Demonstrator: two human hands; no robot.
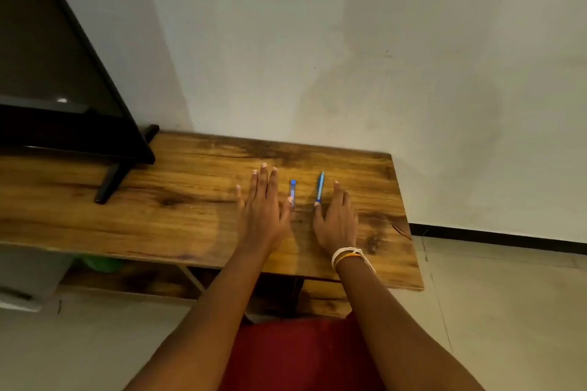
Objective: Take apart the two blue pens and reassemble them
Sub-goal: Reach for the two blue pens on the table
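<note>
Two slim blue plastic pens are laid side by side on the wood-grain tabletop, both pointing toward 12 o'clock, well apart from each other and from the table edges. The shorter pen with a clear barrel and blue cap is positioned just off the thumb side of the left hand, at its 3 o'clock; the thumb tip appears to touch its near end. The longer solid-blue pen is positioned at 11 o'clock from the right hand, whose thumb tip meets the pen's near end. Both hands are laid flat, palms down, with fingers spread on the wood; nothing is pinched or enclosed by either one. A bundle of white and orange thread bands is worn at the right wrist. The black stand foot of a dark flat screen is found at 9 o'clock, well clear of the work area. Both pens appear whole, so the task is judged to be either at its start, with disassembly not yet begun, or at its close with both pens rebuilt; this cannot be settled from the single view. If disassembly is pending, one pen is to be lifted, the barrel held in one hand while the cap or tip section is pulled or unscrewed by the other, and loose parts kept from rolling off.
</note>
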